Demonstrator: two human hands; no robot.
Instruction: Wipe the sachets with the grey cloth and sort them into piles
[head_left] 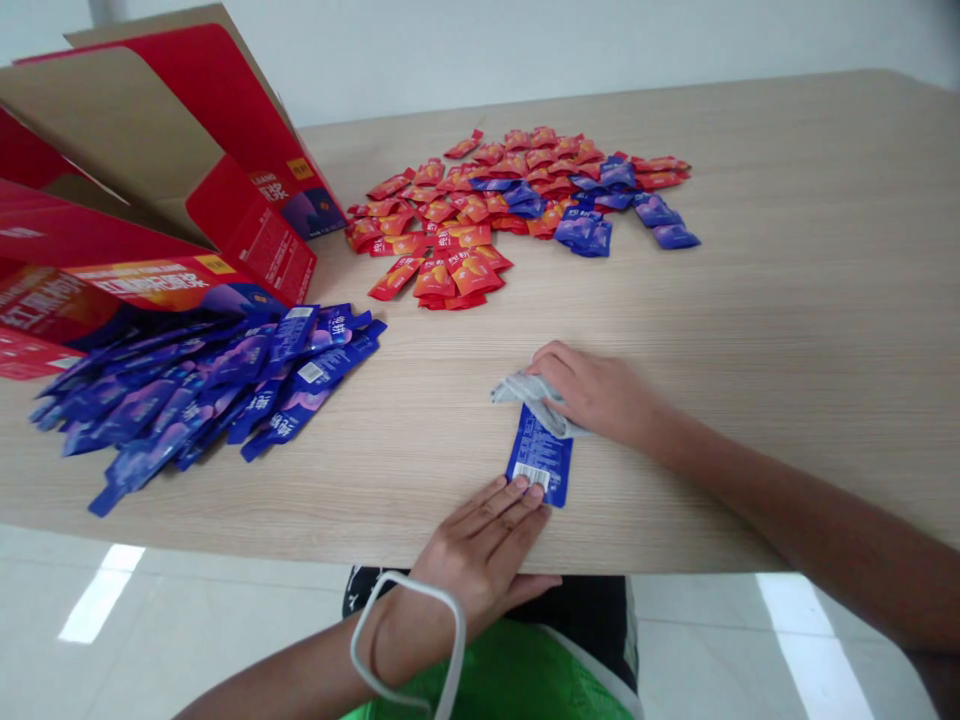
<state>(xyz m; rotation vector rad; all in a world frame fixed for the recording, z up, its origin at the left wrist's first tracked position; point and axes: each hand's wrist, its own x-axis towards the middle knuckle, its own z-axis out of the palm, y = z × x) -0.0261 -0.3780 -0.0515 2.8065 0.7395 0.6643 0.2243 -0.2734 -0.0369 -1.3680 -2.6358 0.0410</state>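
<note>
A blue sachet with a white barcode lies flat near the table's front edge. My left hand presses its outstretched fingertips on the sachet's near end, by the barcode. At the far end, my right hand grips a bunched grey cloth, which rests over the top of the sachet and hides that part. To the left lies a heap of blue sachets, overlapping one another. Farther back is a spread pile of small red packets, with several small blue packets among them.
Open red cardboard boxes with raised flaps stand at the table's left, just behind the blue heap. The wooden table reaches back to a white wall. A white cord loop hangs over my left wrist.
</note>
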